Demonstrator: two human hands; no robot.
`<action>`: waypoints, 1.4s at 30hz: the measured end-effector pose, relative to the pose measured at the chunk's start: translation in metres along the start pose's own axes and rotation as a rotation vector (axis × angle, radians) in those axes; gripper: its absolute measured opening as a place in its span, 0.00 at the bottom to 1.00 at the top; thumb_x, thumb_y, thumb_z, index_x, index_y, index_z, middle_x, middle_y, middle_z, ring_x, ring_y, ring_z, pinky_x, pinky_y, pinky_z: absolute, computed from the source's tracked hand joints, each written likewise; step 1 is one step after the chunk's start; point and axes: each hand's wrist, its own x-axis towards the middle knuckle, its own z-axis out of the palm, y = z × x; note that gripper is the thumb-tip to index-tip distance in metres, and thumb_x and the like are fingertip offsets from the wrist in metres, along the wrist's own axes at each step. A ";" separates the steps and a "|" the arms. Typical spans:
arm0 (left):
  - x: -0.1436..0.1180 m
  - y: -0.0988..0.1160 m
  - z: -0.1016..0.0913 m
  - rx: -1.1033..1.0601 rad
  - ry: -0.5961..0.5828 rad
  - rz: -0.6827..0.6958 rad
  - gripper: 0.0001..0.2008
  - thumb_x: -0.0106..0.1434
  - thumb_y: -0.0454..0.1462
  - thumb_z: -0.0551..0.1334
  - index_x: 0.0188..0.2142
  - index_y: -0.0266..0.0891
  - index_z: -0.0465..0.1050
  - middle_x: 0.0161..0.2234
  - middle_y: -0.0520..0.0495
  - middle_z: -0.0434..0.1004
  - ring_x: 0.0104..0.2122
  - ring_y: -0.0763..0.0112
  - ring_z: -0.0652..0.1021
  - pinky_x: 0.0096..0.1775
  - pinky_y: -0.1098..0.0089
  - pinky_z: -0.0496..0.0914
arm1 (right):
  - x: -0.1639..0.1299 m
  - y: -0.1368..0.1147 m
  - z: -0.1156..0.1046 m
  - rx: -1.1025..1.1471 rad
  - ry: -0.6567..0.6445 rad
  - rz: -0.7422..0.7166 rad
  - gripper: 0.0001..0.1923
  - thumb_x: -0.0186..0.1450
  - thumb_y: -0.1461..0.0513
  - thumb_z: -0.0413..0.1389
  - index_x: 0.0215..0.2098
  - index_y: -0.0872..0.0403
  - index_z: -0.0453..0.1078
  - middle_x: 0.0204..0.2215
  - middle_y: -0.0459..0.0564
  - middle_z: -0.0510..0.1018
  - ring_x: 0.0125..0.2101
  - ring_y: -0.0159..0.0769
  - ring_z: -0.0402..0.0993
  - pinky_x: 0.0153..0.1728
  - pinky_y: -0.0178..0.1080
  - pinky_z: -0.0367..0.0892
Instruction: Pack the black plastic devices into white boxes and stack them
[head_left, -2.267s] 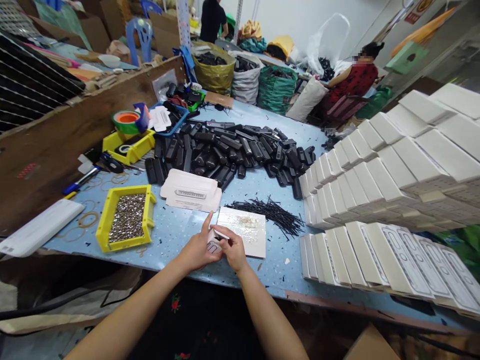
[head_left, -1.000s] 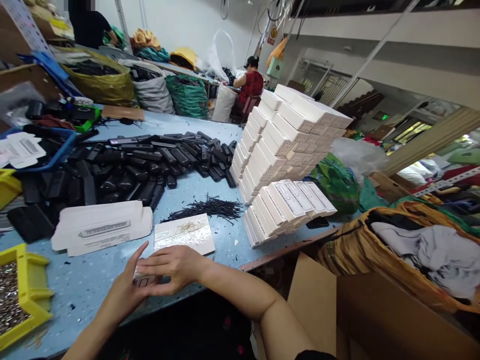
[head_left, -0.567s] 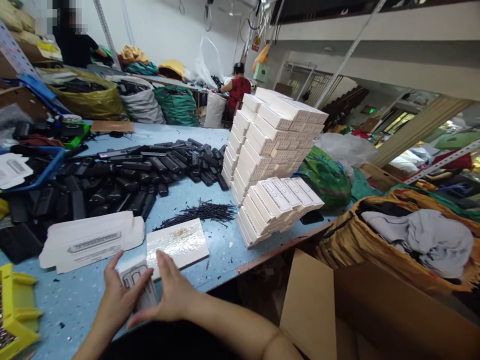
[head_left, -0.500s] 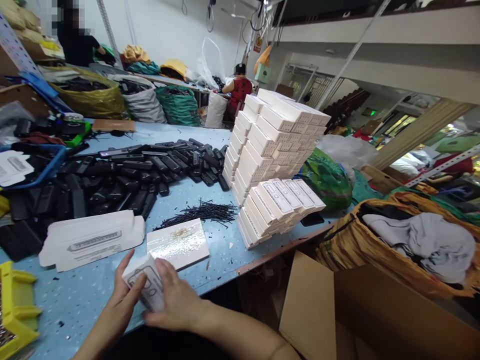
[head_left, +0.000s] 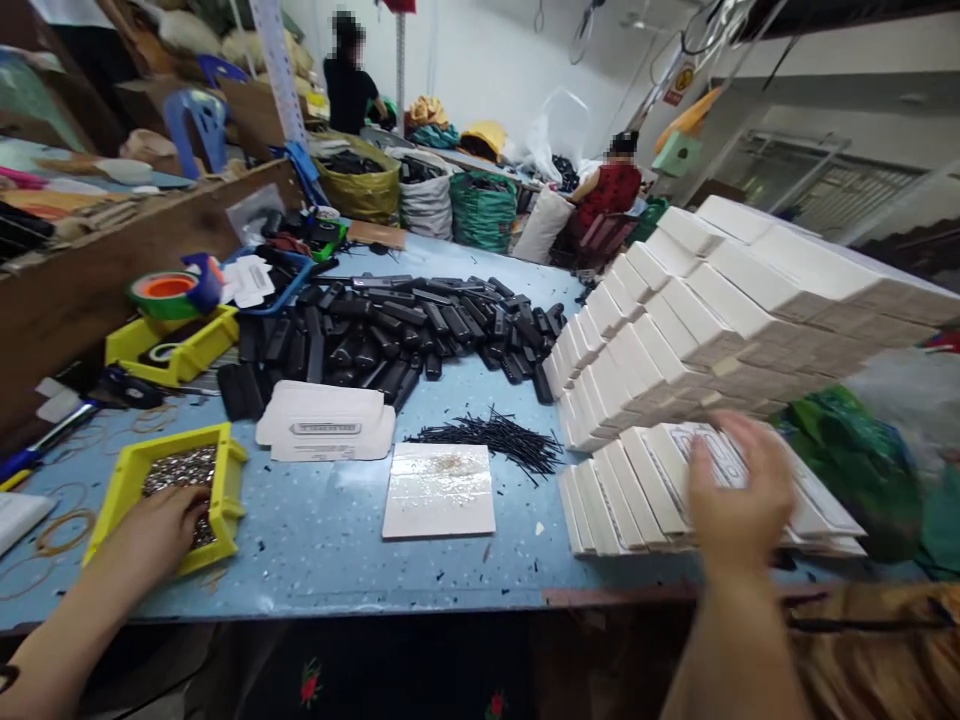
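Note:
My left hand (head_left: 161,525) reaches into a yellow bin (head_left: 225,500) of small shiny metal pieces (head_left: 180,468). Its fingers are curled down among the pieces, and what they pinch, if anything, is hidden. On the right, my right hand (head_left: 742,500) has its thumb and fingers around a white printed box (head_left: 726,452) on top of the low front row of boxes. A tall stack of white boxes (head_left: 637,350) rises behind it. Between my hands lies a white slab (head_left: 439,510) with a shiny, taped-looking top, beside a heap of thin black sticks (head_left: 517,440).
Many black plastic casings (head_left: 397,330) are heaped across the table's middle. A flat printed carton (head_left: 326,425) lies in front of them. Tape rolls (head_left: 169,292) and another yellow bin (head_left: 176,350) stand at left. Two people work at the back, near filled sacks (head_left: 484,210).
Both hands held one white box together before; now they are apart, the left in the yellow bin, the right at the front row of boxes. The view has swung left.

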 end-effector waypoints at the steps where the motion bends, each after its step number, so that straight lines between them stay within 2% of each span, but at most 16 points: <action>1: -0.001 0.000 -0.001 0.048 -0.034 -0.017 0.15 0.54 0.49 0.50 0.28 0.44 0.69 0.29 0.52 0.78 0.36 0.58 0.77 0.46 0.55 0.72 | -0.011 -0.042 0.034 0.191 -0.129 -0.085 0.19 0.67 0.54 0.47 0.52 0.52 0.68 0.48 0.55 0.71 0.53 0.31 0.66 0.56 0.42 0.65; 3: -0.004 0.003 -0.005 0.123 -0.066 -0.042 0.18 0.58 0.50 0.49 0.30 0.44 0.71 0.33 0.53 0.79 0.39 0.58 0.78 0.45 0.58 0.72 | -0.031 -0.125 0.110 0.376 -0.489 -0.230 0.16 0.67 0.59 0.47 0.50 0.52 0.70 0.48 0.52 0.72 0.49 0.28 0.68 0.53 0.37 0.67; 5: -0.008 0.007 -0.012 0.134 -0.025 -0.041 0.18 0.59 0.51 0.49 0.32 0.45 0.73 0.36 0.54 0.80 0.43 0.59 0.77 0.49 0.58 0.71 | -0.043 -0.191 0.184 0.358 -0.849 -0.331 0.21 0.64 0.66 0.48 0.55 0.54 0.67 0.56 0.51 0.66 0.55 0.29 0.63 0.58 0.36 0.63; 6: -0.010 0.010 -0.016 0.120 0.007 -0.026 0.18 0.59 0.50 0.50 0.33 0.45 0.74 0.37 0.54 0.81 0.44 0.59 0.77 0.51 0.58 0.70 | -0.047 -0.215 0.215 0.357 -0.921 -0.354 0.24 0.62 0.69 0.47 0.56 0.56 0.66 0.57 0.52 0.65 0.56 0.29 0.61 0.60 0.36 0.61; 8: -0.015 0.016 -0.022 0.059 0.074 -0.027 0.18 0.58 0.50 0.51 0.34 0.45 0.76 0.39 0.55 0.81 0.45 0.60 0.77 0.52 0.60 0.69 | -0.052 -0.244 0.260 0.348 -1.013 -0.381 0.27 0.60 0.72 0.46 0.57 0.58 0.65 0.58 0.52 0.63 0.58 0.30 0.58 0.63 0.37 0.57; 11: -0.027 0.028 -0.025 -0.101 0.124 -0.214 0.17 0.55 0.53 0.58 0.36 0.48 0.78 0.37 0.58 0.82 0.39 0.62 0.79 0.43 0.63 0.74 | -0.054 -0.248 0.288 0.339 -1.032 -0.390 0.25 0.60 0.70 0.47 0.56 0.58 0.66 0.56 0.56 0.64 0.58 0.36 0.57 0.64 0.45 0.52; 14: -0.038 0.044 -0.018 -0.485 0.116 -0.416 0.21 0.47 0.54 0.66 0.37 0.46 0.79 0.35 0.55 0.83 0.35 0.63 0.80 0.39 0.64 0.75 | -0.051 -0.226 0.286 0.317 -1.047 -0.368 0.21 0.58 0.69 0.51 0.50 0.61 0.69 0.54 0.60 0.65 0.58 0.40 0.56 0.64 0.49 0.48; 18: -0.049 0.084 0.013 -1.078 0.034 -0.482 0.27 0.39 0.52 0.73 0.35 0.37 0.79 0.35 0.45 0.82 0.34 0.63 0.80 0.42 0.62 0.76 | -0.047 -0.187 0.267 0.306 -1.032 -0.250 0.23 0.57 0.67 0.55 0.52 0.59 0.66 0.52 0.57 0.67 0.55 0.36 0.61 0.64 0.48 0.50; 21: -0.054 0.124 0.038 -1.275 -0.170 -0.528 0.26 0.37 0.49 0.75 0.34 0.35 0.80 0.31 0.43 0.82 0.31 0.66 0.79 0.40 0.63 0.76 | -0.062 -0.164 0.243 0.348 -0.932 -0.055 0.28 0.64 0.57 0.51 0.59 0.59 0.58 0.52 0.57 0.67 0.51 0.33 0.64 0.58 0.42 0.60; 24: -0.055 0.158 0.056 -1.405 -0.306 -0.548 0.24 0.41 0.47 0.75 0.35 0.35 0.81 0.33 0.43 0.82 0.32 0.68 0.79 0.41 0.66 0.75 | -0.093 -0.152 0.207 0.662 -0.848 0.282 0.30 0.67 0.49 0.43 0.59 0.60 0.60 0.51 0.57 0.69 0.49 0.31 0.68 0.51 0.35 0.66; 27: -0.055 0.178 0.066 -1.521 -0.358 -0.561 0.21 0.39 0.44 0.76 0.33 0.36 0.81 0.32 0.46 0.81 0.31 0.73 0.78 0.40 0.71 0.74 | -0.119 -0.148 0.165 0.876 -1.015 0.401 0.30 0.60 0.49 0.54 0.55 0.56 0.67 0.49 0.53 0.71 0.45 0.30 0.70 0.48 0.32 0.67; 29: -0.056 0.185 0.070 -1.559 -0.379 -0.581 0.20 0.37 0.42 0.77 0.31 0.36 0.81 0.29 0.48 0.81 0.30 0.75 0.77 0.38 0.74 0.73 | -0.125 -0.150 0.141 0.921 -1.060 0.499 0.32 0.52 0.51 0.62 0.52 0.56 0.69 0.46 0.52 0.73 0.42 0.29 0.71 0.45 0.32 0.67; 30: -0.057 0.188 0.072 -1.566 -0.383 -0.590 0.20 0.36 0.41 0.78 0.30 0.36 0.81 0.28 0.48 0.80 0.29 0.76 0.77 0.38 0.75 0.73 | -0.125 -0.155 0.132 0.974 -1.008 0.592 0.31 0.50 0.52 0.64 0.49 0.57 0.70 0.43 0.52 0.74 0.39 0.28 0.71 0.43 0.32 0.68; 33: -0.064 0.197 0.075 -1.568 -0.404 -0.603 0.20 0.36 0.42 0.78 0.29 0.36 0.81 0.27 0.48 0.80 0.28 0.75 0.77 0.36 0.74 0.73 | -0.123 -0.181 0.115 1.279 -0.687 0.846 0.24 0.51 0.51 0.62 0.38 0.58 0.65 0.38 0.50 0.73 0.37 0.27 0.70 0.42 0.34 0.69; 38: -0.077 0.214 0.076 -1.593 -0.430 -0.541 0.19 0.36 0.40 0.78 0.29 0.34 0.79 0.26 0.49 0.79 0.27 0.77 0.76 0.34 0.77 0.71 | -0.119 -0.239 0.110 1.611 -0.294 1.015 0.21 0.55 0.53 0.57 0.37 0.54 0.53 0.23 0.39 0.65 0.26 0.21 0.66 0.36 0.36 0.71; 42: -0.079 0.220 0.075 -1.656 -0.402 -0.506 0.19 0.37 0.36 0.77 0.29 0.36 0.74 0.24 0.54 0.75 0.25 0.80 0.74 0.31 0.79 0.69 | -0.117 -0.256 0.112 1.601 -0.202 1.175 0.22 0.54 0.52 0.56 0.37 0.54 0.51 0.21 0.37 0.60 0.23 0.19 0.62 0.30 0.30 0.68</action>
